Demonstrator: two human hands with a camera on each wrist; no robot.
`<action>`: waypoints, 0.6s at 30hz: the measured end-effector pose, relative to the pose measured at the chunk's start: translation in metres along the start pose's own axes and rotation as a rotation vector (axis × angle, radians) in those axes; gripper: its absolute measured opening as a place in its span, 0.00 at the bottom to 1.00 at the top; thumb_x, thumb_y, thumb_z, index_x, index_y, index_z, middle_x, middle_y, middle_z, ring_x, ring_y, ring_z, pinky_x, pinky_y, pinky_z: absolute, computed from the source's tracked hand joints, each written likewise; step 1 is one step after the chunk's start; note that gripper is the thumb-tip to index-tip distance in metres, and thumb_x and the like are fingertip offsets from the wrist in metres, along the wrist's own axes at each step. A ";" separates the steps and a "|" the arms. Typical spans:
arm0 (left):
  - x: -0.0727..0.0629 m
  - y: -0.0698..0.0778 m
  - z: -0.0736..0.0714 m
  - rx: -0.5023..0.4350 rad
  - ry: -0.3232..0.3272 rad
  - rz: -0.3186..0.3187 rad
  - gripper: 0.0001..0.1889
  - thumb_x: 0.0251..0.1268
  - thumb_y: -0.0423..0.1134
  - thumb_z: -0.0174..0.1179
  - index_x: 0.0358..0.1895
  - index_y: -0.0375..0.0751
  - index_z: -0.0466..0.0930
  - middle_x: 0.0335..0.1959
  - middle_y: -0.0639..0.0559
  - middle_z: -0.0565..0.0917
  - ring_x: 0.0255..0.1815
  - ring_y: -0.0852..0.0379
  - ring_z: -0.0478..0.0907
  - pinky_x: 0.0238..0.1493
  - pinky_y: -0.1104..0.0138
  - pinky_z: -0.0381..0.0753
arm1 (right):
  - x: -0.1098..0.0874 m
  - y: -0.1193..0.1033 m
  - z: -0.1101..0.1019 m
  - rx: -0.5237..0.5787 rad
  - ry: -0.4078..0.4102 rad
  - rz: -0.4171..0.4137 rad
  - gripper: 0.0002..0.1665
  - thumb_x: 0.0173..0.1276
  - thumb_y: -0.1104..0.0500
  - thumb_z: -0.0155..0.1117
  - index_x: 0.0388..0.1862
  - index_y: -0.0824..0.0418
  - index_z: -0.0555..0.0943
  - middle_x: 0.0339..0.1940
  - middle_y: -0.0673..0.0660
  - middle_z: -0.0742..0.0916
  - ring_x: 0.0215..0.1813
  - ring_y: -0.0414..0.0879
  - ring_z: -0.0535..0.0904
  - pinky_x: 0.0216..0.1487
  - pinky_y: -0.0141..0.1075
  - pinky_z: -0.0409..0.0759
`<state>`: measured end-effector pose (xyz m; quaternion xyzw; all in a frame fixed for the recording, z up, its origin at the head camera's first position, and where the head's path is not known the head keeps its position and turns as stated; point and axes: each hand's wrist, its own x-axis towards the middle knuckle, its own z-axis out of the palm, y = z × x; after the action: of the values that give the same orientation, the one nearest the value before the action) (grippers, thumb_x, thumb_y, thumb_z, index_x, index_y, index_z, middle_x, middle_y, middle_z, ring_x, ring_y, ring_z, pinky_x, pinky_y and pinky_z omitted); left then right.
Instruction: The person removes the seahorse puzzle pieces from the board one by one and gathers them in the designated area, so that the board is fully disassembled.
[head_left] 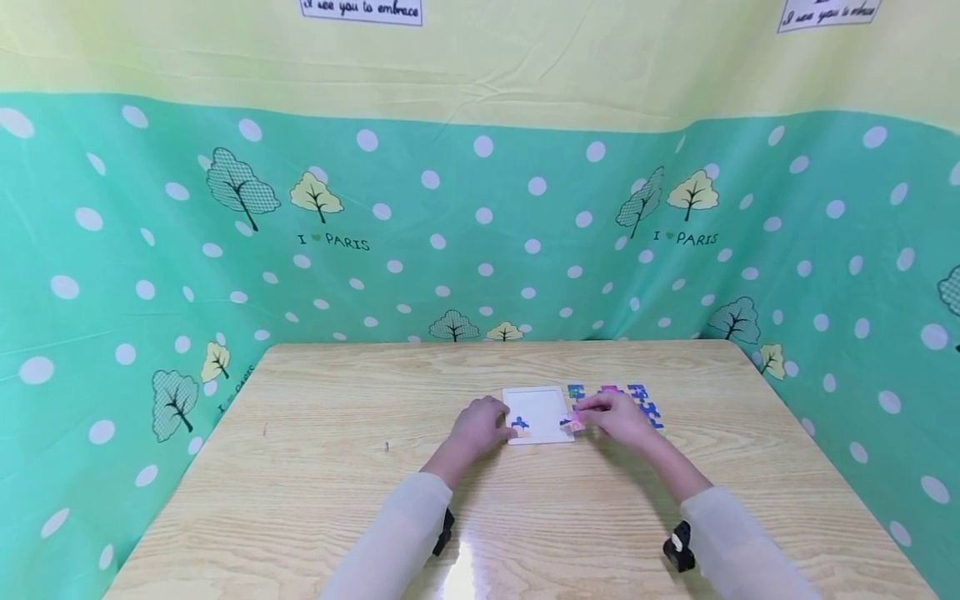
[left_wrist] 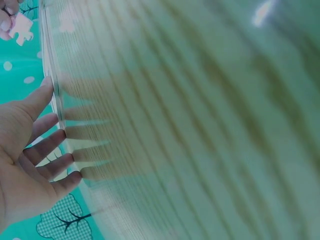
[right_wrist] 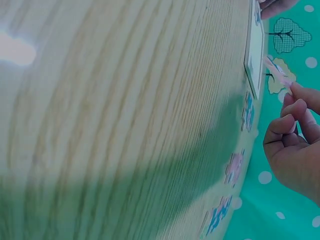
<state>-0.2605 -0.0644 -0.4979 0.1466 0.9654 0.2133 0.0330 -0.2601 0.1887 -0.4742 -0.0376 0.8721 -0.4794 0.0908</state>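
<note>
A shallow white puzzle tray [head_left: 542,402] lies on the table, with a blue-and-peach jigsaw piece [head_left: 520,428] in its near left corner. Beside the tray's left edge is my left hand [head_left: 478,423], its thumb at the frame; in the left wrist view its fingers [left_wrist: 47,147] are spread with the tips down at the tabletop. My right hand [head_left: 621,418] pinches a pink jigsaw piece [head_left: 574,422] between thumb and fingers. That piece overlaps the tray's right edge in the head view and appears tilted, raised off the table, in the right wrist view [right_wrist: 279,72].
Loose jigsaw pieces [head_left: 651,412] lie right of the tray, some partly hidden by my right hand. A pink piece [head_left: 609,388] and a blue one [head_left: 575,391] lie behind it. A polka-dot curtain [head_left: 483,242] stands along the back and sides of the wooden table [head_left: 360,392].
</note>
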 end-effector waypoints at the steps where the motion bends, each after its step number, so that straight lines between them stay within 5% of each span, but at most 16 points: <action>1: 0.000 0.000 0.000 0.004 -0.001 -0.001 0.24 0.59 0.48 0.63 0.54 0.36 0.77 0.53 0.42 0.79 0.56 0.45 0.75 0.60 0.56 0.75 | -0.001 0.000 -0.002 -0.006 0.001 -0.003 0.14 0.65 0.60 0.61 0.48 0.66 0.81 0.28 0.58 0.80 0.20 0.42 0.67 0.18 0.29 0.67; 18: -0.001 0.001 -0.001 -0.018 -0.010 -0.022 0.26 0.57 0.51 0.63 0.55 0.39 0.77 0.57 0.43 0.77 0.59 0.45 0.73 0.62 0.56 0.73 | -0.009 0.010 -0.019 -0.045 0.023 0.019 0.13 0.64 0.60 0.61 0.46 0.64 0.81 0.27 0.56 0.81 0.20 0.41 0.67 0.18 0.29 0.68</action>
<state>-0.2594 -0.0641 -0.4968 0.1368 0.9648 0.2208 0.0412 -0.2547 0.2110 -0.4718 -0.0258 0.8839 -0.4593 0.0843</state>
